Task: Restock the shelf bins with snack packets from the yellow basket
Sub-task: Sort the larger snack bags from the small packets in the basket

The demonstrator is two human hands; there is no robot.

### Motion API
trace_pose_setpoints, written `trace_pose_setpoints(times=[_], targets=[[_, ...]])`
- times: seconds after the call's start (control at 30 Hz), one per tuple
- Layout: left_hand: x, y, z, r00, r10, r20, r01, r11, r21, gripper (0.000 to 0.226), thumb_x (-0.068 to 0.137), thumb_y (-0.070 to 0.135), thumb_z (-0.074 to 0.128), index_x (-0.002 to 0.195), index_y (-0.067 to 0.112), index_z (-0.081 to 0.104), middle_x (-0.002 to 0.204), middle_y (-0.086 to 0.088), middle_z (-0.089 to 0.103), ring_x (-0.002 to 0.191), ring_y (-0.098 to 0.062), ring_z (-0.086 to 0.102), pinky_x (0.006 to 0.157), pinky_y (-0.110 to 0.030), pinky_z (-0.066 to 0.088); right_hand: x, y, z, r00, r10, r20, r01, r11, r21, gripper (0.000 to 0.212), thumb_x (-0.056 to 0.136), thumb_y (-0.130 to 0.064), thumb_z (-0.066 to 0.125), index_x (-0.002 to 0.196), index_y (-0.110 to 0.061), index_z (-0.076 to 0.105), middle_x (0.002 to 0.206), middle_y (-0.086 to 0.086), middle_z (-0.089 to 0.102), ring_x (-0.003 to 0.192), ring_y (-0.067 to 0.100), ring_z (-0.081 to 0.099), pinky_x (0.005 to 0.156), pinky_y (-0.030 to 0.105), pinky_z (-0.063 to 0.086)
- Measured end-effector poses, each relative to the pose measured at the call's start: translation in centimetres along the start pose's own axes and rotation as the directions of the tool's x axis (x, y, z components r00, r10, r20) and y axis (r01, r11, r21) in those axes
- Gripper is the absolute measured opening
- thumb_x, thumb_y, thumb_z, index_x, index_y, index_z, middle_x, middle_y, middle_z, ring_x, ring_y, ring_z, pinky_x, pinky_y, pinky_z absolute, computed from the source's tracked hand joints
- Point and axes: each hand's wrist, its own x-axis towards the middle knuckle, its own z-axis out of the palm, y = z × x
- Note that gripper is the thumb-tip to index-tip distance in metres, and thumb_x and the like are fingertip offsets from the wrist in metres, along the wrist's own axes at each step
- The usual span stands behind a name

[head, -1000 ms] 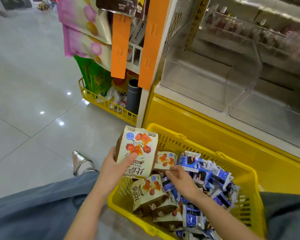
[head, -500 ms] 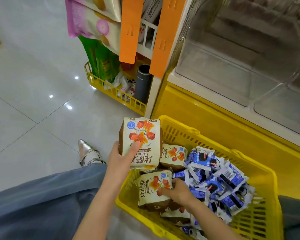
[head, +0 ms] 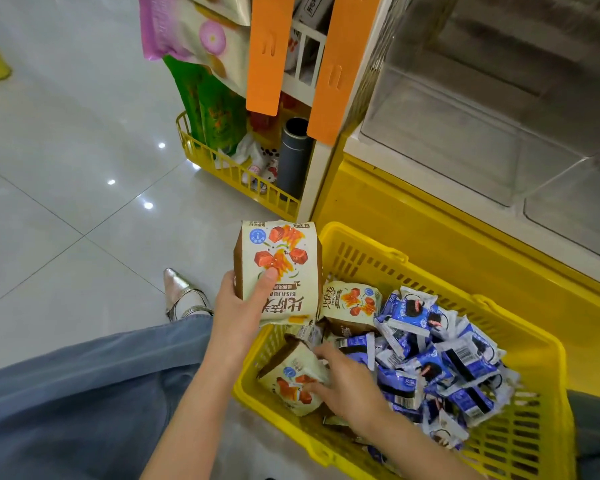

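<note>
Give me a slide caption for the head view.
Left hand holds a cream snack packet over the yellow basket while right hand touches another packet inside.
</note>
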Motion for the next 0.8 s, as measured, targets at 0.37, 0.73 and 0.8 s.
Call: trace_pose_setpoints(times=[0.37, 0.73, 0.8], targets=[[0.3, -1.1, -0.3, 0.999, -0.024, 0.030, 0.022, 0.998, 0.067, 0.022, 0.079, 0.037, 0.067, 0.095, 0.034, 0.051, 0.090, 0.009, 0.069, 0.073, -0.001, 0.069, 0.052, -0.015, 0.052, 4.0, 1.4, -1.7, 0.997, 0.031, -0.069, -0.019, 0.986, 0.165, 0.041, 0.090, -0.037, 0.059, 0.126, -0.020, 0.048, 0.123, -0.002, 0.057, 0.110, 0.011, 0.054, 0.090, 0.027, 0.046], [0.8, -1.8, -0.1, 0.998, -0.056, 0.028, 0.053, 0.994, 0.091, 0.025, 0.079, 0.039, 0.067, 0.099, 0.034, 0.052, 0.096, 0.007, 0.070, 0.079, -0.008, 0.071, 0.059, -0.022, 0.056, 4.1, 5.9, 0.9, 0.985, 0.165, 0.042, -0.144, 0.941, -0.306, 0.062, 0.089, -0.044, 0.055, 0.140, -0.017, 0.034, 0.137, 0.003, 0.042, 0.128, 0.020, 0.034, 0.109, 0.028, 0.025], [0.9, -2.0, 0.0, 0.997, -0.066, 0.033, 0.063, 0.992, 0.108, 0.026, 0.078, 0.040, 0.067, 0.099, 0.033, 0.053, 0.097, 0.005, 0.071, 0.080, -0.010, 0.071, 0.064, -0.027, 0.058, 4.4, 5.6, 0.9, 0.987, 0.163, 0.005, -0.153, 0.935, -0.320, 0.060, 0.087, -0.044, 0.058, 0.136, -0.017, 0.039, 0.132, 0.002, 0.048, 0.122, 0.019, 0.039, 0.104, 0.028, 0.030]])
